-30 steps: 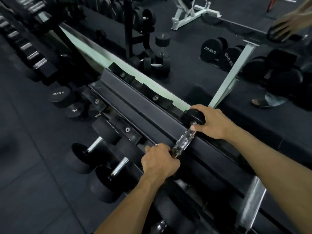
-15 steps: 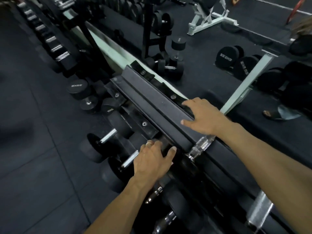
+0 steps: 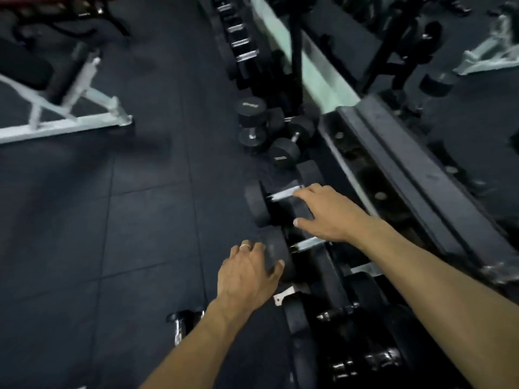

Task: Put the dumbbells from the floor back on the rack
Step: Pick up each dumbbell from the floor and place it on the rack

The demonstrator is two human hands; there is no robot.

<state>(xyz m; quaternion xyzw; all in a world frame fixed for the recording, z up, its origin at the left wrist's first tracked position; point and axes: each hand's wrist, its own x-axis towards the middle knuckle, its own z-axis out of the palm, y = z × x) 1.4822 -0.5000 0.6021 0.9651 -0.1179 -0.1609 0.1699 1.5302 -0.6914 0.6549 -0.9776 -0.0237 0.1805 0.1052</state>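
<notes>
Left hand (image 3: 247, 273): our fingers are spread and draped over the outer end of a black dumbbell head (image 3: 276, 258); the thumb lies on its near face. The hand is open and laid on the head, not closed round anything. A ring (image 3: 245, 246) shows on one finger.

Right hand (image 3: 327, 213): open and flat, palm down, fingers stretched to the left. We see the fingertips (image 3: 302, 193) at the right end of a chrome handle (image 3: 282, 195); the frame is too blurred for us to tell whether they touch it. Nothing is gripped.

Near dumbbell: its head is under our left hand; its chrome bar (image 3: 307, 244) runs to the right beneath our right forearm.

Far dumbbell (image 3: 257, 204): lies just beyond the near one, with its black head to the left and the chrome handle pointing right.

Rack (image 3: 415, 169): a dark angled rail running from far centre to near right, to the right of both hands. Both dumbbells lie low along its left side; we cannot tell whether they rest on a lower tier or on the floor.

Loose dumbbells (image 3: 251, 122): a small cluster of black ones stands on the floor farther along the rack's left side.

Floor (image 3: 112, 220): dark rubber tiles fill the left half.

Bench frame (image 3: 64, 124): white, far left, well apart from the hands.

Chrome item (image 3: 179, 325): on the floor near our left forearm; too blurred to identify.
</notes>
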